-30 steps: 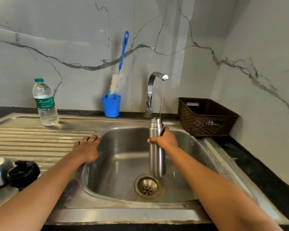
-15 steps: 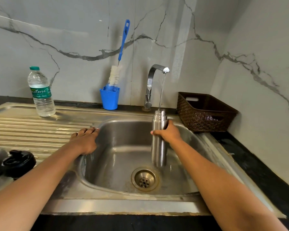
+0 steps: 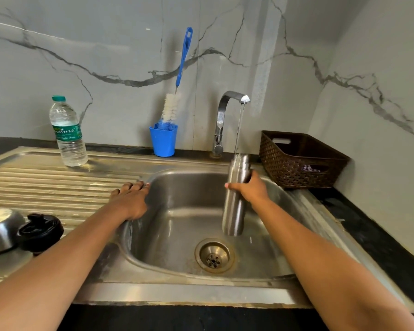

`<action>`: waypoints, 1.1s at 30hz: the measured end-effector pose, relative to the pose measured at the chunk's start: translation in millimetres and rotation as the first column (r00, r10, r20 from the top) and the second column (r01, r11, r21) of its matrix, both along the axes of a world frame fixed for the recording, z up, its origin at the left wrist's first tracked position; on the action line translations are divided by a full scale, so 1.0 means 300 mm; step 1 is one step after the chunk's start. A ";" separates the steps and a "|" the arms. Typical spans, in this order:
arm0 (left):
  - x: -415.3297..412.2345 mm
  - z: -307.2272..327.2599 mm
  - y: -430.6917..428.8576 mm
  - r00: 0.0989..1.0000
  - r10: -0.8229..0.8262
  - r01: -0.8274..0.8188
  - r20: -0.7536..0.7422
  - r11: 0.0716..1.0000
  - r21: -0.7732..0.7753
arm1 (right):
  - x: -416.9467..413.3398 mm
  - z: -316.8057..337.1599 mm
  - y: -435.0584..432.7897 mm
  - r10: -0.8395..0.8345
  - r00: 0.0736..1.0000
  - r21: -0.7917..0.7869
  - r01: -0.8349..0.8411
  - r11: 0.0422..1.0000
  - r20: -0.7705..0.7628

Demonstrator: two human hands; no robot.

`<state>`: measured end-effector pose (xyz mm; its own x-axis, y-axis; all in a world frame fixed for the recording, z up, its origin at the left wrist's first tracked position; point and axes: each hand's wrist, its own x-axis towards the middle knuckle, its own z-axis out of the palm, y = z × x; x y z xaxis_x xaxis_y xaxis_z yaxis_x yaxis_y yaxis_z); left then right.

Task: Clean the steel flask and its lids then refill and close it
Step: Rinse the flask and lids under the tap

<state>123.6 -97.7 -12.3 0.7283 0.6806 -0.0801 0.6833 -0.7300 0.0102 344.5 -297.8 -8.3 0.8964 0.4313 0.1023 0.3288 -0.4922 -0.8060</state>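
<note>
My right hand (image 3: 251, 189) grips the open steel flask (image 3: 234, 211) around its upper body and holds it upright over the sink basin (image 3: 177, 235). A thin stream of water runs from the tap (image 3: 227, 111) into the flask's mouth. My left hand (image 3: 129, 199) rests flat on the left rim of the basin, fingers straight. A black inner lid (image 3: 40, 231) and a steel cap (image 3: 1, 229) lie on the drainboard at the far left.
A blue cup (image 3: 163, 142) with a blue-handled bottle brush (image 3: 177, 91) stands behind the sink. A plastic water bottle (image 3: 67, 132) stands on the drainboard's back left. A brown woven basket (image 3: 301, 161) sits right of the tap. The drain (image 3: 214, 255) lies below the flask.
The flask has stayed under the running tap in my right hand, lifted slightly. My left hand has kept its place on the sink rim. The camera view shifted a little.
</note>
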 end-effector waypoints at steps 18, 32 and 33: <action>-0.004 0.013 -0.010 1.000 0.005 -0.005 0.001 1.000 0.000 | -0.032 0.017 -0.008 0.041 0.996 -0.177 -0.027 0.984 0.076; 0.026 0.035 -0.077 0.837 -0.008 0.253 0.548 0.892 -0.373 | -0.123 0.132 0.004 0.478 0.373 -0.567 0.175 0.805 0.795; 0.031 0.032 -0.087 0.835 -0.003 0.284 0.551 0.860 -0.425 | -0.124 0.133 0.005 0.489 0.334 -0.565 0.189 0.803 0.806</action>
